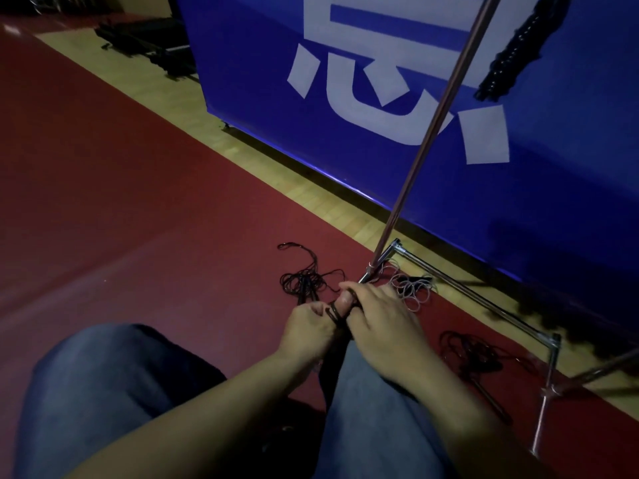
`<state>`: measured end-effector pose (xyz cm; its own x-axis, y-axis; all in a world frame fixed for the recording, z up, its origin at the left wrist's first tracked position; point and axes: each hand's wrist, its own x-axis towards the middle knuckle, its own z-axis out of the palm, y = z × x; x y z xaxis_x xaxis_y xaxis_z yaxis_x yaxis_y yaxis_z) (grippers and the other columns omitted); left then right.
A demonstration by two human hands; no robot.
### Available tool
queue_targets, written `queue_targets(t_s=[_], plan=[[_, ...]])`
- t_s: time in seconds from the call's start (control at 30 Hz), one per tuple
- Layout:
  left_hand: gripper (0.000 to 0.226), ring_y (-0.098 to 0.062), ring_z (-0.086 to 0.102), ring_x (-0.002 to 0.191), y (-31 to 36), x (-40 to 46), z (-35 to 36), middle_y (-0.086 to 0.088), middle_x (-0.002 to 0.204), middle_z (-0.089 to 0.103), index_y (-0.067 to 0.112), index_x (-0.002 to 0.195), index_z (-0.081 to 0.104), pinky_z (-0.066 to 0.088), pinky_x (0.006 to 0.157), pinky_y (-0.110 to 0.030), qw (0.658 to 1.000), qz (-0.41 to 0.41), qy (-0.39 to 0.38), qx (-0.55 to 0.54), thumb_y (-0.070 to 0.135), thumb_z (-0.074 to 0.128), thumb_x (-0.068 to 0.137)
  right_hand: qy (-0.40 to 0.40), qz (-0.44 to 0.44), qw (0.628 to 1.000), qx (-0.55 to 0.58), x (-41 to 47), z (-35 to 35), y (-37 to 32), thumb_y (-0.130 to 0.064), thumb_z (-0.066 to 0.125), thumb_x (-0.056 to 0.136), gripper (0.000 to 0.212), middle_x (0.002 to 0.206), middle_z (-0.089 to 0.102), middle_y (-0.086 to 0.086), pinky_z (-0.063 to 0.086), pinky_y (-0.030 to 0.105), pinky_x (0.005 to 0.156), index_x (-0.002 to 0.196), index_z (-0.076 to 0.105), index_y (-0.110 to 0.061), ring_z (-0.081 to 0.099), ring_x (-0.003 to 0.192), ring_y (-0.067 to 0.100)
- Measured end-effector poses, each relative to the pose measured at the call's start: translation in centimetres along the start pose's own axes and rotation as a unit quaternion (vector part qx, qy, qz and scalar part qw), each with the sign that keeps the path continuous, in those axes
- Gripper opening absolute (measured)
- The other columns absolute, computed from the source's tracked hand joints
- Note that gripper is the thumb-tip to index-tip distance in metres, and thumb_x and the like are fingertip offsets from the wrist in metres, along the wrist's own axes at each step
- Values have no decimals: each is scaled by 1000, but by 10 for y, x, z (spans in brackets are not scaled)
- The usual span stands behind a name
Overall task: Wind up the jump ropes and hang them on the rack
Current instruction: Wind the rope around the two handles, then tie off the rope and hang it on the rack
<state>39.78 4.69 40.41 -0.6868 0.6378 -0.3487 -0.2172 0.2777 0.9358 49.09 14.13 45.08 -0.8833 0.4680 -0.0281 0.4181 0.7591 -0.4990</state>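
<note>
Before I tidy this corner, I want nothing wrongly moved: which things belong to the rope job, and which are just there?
Job: dark rope gripped by left hand and right hand; loose ropes; rack; hung bundle.
Just there: blue banner; black equipment.

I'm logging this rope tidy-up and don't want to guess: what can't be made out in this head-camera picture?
- Rope being wound: mostly covered by the left hand and right hand; its handles can't be seen.
- Rack: the top is cut off by the upper edge, so the hanging bar is unseen.
- Dark bundle at upper right: blurred and partly cut off by the edge.
- Black rope by the rack foot: dim, strands indistinct.
</note>
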Motion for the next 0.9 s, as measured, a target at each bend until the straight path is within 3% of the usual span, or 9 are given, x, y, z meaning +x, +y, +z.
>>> queue_targets(t_s=[0.1, 0.17, 0.3, 0.4, 0.47, 0.53, 0.67, 0.8, 0.9], plan=[[62, -21, 48, 49, 7, 12, -20, -4, 51, 51, 13, 59, 57, 34, 49, -26, 984, 18, -80, 161, 71, 59, 80, -28, -30, 999, 18, 5, -3, 10, -27, 36, 104, 36, 130, 55, -14, 37, 27, 92, 137, 49, -33, 41, 113, 9], [61, -21, 54, 45, 14, 18, -27, 0, 44, 54, 13, 52, 57, 39, 49, -25, 970, 43, -116, 208, 64, 58, 86, -27, -35, 998, 39, 8, -1, 15, -28, 38, 104, 34, 128, 54, -18, 38, 27, 92, 134, 52, -37, 42, 112, 7], [52, -10, 48, 36, 21, 21, -30, -1, 42, 54, 12, 54, 58, 39, 43, -18, 969, 34, -188, 155, 53, 60, 86, -56, -39, 996, 57, 7, 0, 22, -39, 34, 103, 38, 128, 46, -28, 38, 36, 99, 138, 43, -47, 38, 119, 2], [41, -13, 54, 41, 18, 23, -38, -2, 46, 57, 12, 56, 59, 47, 49, -24, 959, 37, -244, 138, 42, 68, 82, -74, -39, 993, 88, 8, -3, 21, -42, 19, 96, 51, 124, 43, -31, 34, 26, 99, 142, 41, -44, 36, 117, -6], [35, -17, 58, 46, 17, 23, -44, -2, 50, 61, 12, 58, 60, 51, 56, -29, 950, 44, -273, 144, 34, 71, 84, -75, -49, 992, 87, 8, -3, 21, -39, 18, 95, 54, 120, 45, -30, 32, 19, 95, 142, 43, -40, 37, 115, -7], [33, -21, 60, 51, 18, 24, -48, -5, 54, 63, 11, 61, 62, 53, 62, -34, 943, 39, -296, 147, 28, 71, 88, -84, -63, 992, 71, 10, -1, 22, -41, 21, 97, 50, 117, 46, -30, 34, 20, 94, 142, 43, -39, 38, 113, -5], [29, -25, 63, 59, 22, 28, -51, -9, 60, 65, 8, 66, 65, 56, 67, -36, 933, 15, -324, 158, 21, 69, 92, -95, -72, 990, 76, 13, 1, 25, -34, 40, 102, 38, 112, 49, -27, 39, 28, 98, 139, 48, -40, 42, 111, -2], [36, -20, 64, 63, 22, 30, -52, -12, 68, 68, -3, 78, 70, 52, 66, -29, 923, 36, -338, 181, 30, 68, 92, -73, -62, 988, 124, 16, 0, 27, -30, 50, 99, 30, 112, 54, -22, 43, 28, 97, 127, 61, -35, 50, 112, 0], [30, -17, 52, 50, 13, 25, -44, 3, 52, 63, 23, 58, 71, 39, 53, -28, 950, 103, -245, 165, 46, 78, 77, -48, -40, 987, 148, 18, 0, 29, -28, 51, 99, 25, 112, 56, -21, 42, 18, 89, 121, 63, -32, 52, 107, -5]])
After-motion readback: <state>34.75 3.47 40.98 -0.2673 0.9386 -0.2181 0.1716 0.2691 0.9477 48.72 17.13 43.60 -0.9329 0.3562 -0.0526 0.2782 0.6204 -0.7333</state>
